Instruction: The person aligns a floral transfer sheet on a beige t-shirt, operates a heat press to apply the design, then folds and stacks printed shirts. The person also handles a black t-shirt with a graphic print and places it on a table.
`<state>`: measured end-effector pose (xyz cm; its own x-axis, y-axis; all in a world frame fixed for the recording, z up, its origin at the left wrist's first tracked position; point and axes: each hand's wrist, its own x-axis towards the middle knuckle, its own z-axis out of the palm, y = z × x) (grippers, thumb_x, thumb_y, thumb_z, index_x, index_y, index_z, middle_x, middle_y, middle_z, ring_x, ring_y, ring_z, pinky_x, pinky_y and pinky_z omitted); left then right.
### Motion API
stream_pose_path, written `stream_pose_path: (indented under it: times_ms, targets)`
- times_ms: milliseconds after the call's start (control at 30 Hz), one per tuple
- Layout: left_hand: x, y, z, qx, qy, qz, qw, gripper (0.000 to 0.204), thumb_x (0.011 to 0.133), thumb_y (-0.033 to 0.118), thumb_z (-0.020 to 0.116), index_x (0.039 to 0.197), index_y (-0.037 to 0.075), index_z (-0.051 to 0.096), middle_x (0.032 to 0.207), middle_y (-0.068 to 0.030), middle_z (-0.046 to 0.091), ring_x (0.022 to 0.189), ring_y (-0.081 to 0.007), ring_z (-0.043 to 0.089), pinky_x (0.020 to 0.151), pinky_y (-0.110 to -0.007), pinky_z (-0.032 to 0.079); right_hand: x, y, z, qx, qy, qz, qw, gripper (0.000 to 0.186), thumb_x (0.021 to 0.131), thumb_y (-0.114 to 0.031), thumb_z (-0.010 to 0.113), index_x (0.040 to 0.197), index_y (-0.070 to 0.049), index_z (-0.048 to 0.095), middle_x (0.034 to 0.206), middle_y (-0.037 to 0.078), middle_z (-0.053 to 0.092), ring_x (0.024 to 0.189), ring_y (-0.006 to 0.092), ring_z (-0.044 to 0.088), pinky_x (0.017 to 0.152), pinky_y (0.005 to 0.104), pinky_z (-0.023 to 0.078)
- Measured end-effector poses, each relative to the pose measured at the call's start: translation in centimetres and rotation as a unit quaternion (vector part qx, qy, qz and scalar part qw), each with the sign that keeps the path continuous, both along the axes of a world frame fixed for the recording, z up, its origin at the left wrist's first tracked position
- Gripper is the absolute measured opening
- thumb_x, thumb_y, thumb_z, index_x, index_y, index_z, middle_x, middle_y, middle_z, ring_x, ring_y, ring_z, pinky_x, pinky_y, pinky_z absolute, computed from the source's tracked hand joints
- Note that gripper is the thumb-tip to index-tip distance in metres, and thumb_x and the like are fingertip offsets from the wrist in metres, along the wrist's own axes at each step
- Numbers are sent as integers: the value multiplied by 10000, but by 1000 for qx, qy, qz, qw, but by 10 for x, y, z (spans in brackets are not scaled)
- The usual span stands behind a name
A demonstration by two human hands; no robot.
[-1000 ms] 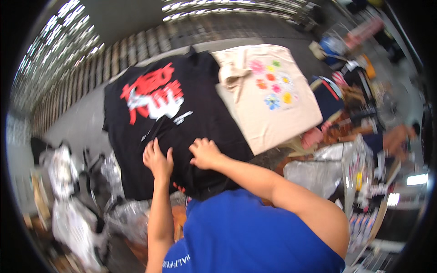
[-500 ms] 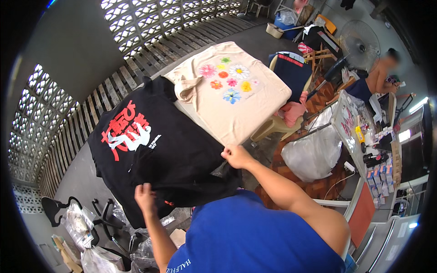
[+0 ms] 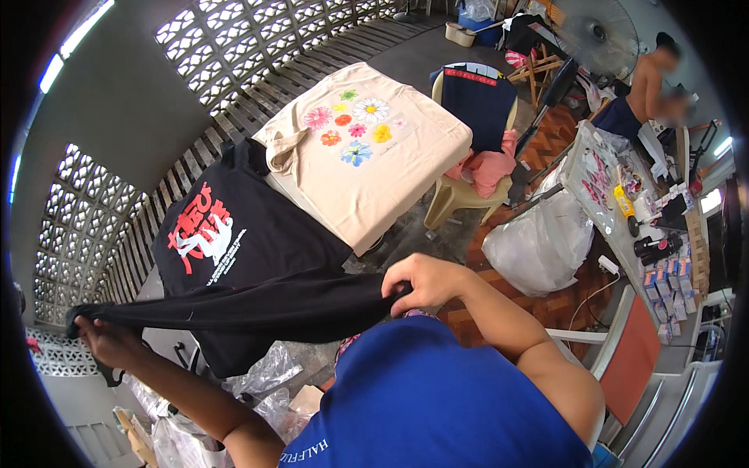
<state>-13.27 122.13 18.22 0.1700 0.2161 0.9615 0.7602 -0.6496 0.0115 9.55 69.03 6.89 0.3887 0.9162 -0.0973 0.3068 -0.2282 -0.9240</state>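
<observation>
A length of black fabric [image 3: 250, 310] is pulled taut across the front of me, from far left to the middle. My left hand [image 3: 111, 343] grips its left end, where it bunches up. Near my waist, my right hand [image 3: 431, 281] is closed around the other end. Behind the fabric lies a black shirt [image 3: 273, 246] with a red and white print, partly covered. Whether the taut fabric belongs to that shirt, I cannot tell. Beyond it, a cream shirt [image 3: 406, 179] with a colourful flower print is spread over a flat surface.
Dark clothing hangs on a beige plastic chair [image 3: 456, 203], with pink cloth on its seat. To the right are a wrapped clear plastic bundle [image 3: 542, 242], a cluttered table [image 3: 581, 183] and a fan [image 3: 597, 33]. Another person [image 3: 644, 86] is at far right. Plastic bags [image 3: 269, 370] lie lower left.
My left hand has swung outward to the far left, stretching black fabric between both hands. My right hand has shifted slightly right and down. The black printed shirt's lower part now lies behind the fabric.
</observation>
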Motion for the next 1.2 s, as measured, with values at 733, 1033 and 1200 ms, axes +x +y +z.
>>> stream_pose_path:
  times_ms: [733,1033,1200]
  targets:
    - [-53,10,185,-24,-431,-396,810,147,945,70,659,983,-53,588,843,-135,655,664,-216,634,604,-310,554,81,19,20,294,-139,-264,908,394,561,210,435,875,-19,493,1042,97,601,1009,183,587,987,333,461]
    - [-76,199,120,-174,-161,-266,934,461,1037,179,532,1428,-53,455,1508,-211,428,1314,-248,511,1132,-356,354,8,140,34,314,-2,-138,939,296,693,130,601,896,-75,539,970,104,723,899,178,685,798,320,539]
    - [45,-51,25,-366,300,-524,708,325,762,98,742,1066,-4,690,982,-130,701,924,-256,665,821,-366,520,-32,205,22,302,-147,-119,934,240,663,-26,725,840,-77,570,733,119,608,694,339,641,618,407,494]
